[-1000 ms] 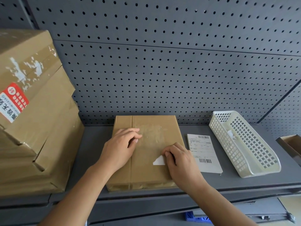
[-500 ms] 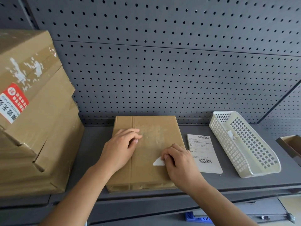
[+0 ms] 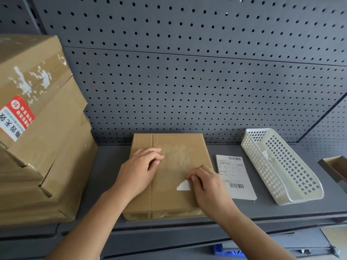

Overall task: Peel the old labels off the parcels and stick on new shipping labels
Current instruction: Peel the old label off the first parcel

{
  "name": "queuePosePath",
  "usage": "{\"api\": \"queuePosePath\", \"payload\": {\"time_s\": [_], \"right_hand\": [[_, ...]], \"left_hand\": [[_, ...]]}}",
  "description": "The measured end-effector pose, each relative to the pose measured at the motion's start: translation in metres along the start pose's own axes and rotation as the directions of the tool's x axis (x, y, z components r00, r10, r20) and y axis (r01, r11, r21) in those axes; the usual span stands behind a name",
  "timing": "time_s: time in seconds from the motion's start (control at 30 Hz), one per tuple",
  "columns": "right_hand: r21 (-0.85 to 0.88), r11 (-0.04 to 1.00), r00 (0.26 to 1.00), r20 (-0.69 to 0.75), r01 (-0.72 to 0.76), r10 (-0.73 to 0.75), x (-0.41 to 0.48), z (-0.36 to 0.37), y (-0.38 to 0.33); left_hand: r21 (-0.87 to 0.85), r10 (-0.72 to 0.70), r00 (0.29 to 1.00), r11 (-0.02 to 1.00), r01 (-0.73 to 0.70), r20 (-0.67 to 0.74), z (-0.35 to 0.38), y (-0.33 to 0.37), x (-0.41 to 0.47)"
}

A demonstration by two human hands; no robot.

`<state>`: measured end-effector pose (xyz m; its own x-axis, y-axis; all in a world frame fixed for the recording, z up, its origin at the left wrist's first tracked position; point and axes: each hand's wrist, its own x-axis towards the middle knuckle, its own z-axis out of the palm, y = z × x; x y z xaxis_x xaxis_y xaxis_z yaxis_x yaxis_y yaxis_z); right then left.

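Right grip: our right hand [image 3: 208,186] has its fingers curled in tight, and the tips pinch the edge of the old label scrap [image 3: 183,186].
Old label scrap: a small white piece with three corners, on top of the parcel [image 3: 169,201] near its right side. Part of it is hidden under our fingers.
Left grip: our left hand [image 3: 139,171] lies on top of the parcel with its fingers loosely bent. It holds nothing and just rests there.
Parcel: a flat brown box lying on the grey shelf [image 3: 109,166], right in front of us. A pale rubbed patch [image 3: 176,154] shows on its top, behind the scrap.
New label: a white shipping label [image 3: 235,177] with two bar codes lies flat on the shelf, just beside the parcel on the right.
Basket: a white plastic basket [image 3: 300,175] full of holes sits on the shelf, right of the shipping label. A little crumpled white bit [image 3: 267,155] lies inside it.
Big boxes: a stack of brown boxes [image 3: 47,156] stands at the left. The top one is tilted and has a red and white sticker [image 3: 16,117].
Back wall: a grey board [image 3: 187,81] dotted with round holes.
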<state>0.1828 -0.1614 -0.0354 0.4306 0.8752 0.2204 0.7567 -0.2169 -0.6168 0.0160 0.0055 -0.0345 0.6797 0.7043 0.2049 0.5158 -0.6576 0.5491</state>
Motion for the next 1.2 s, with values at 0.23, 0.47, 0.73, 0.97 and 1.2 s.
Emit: {"api": "queuePosePath", "payload": {"time_s": [0.23, 0.47, 0.73, 0.97, 1.2], "right_hand": [[-0.029, 0.999, 0.999, 0.023, 0.04, -0.039, -0.001, -0.002, -0.002], [-0.099, 0.995, 0.999, -0.013, 0.03, -0.031, -0.001, 0.003, -0.005], [0.0, 1.0, 1.0, 0.007, 0.001, -0.001, 0.0, -0.006, -0.008], [-0.014, 0.999, 0.996, 0.086, 0.033, -0.032, 0.0, -0.012, -0.013], [-0.031, 1.0, 0.997, 0.08, 0.005, -0.003, 0.005, -0.018, -0.019]], "left_hand": [[-0.005, -0.008, 1.0, 1.0, 0.008, 0.004, 0.0, 0.0, 0.0], [-0.003, -0.019, 1.0, 1.0, 0.019, 0.008, -0.001, 0.003, 0.001], [-0.001, -0.018, 1.0, 1.0, 0.018, 0.008, -0.001, 0.002, 0.001], [0.0, -0.017, 1.0, 1.0, 0.017, 0.007, 0.0, 0.001, 0.001], [-0.012, -0.014, 1.0, 1.0, 0.014, 0.007, -0.001, 0.001, 0.001]]}}
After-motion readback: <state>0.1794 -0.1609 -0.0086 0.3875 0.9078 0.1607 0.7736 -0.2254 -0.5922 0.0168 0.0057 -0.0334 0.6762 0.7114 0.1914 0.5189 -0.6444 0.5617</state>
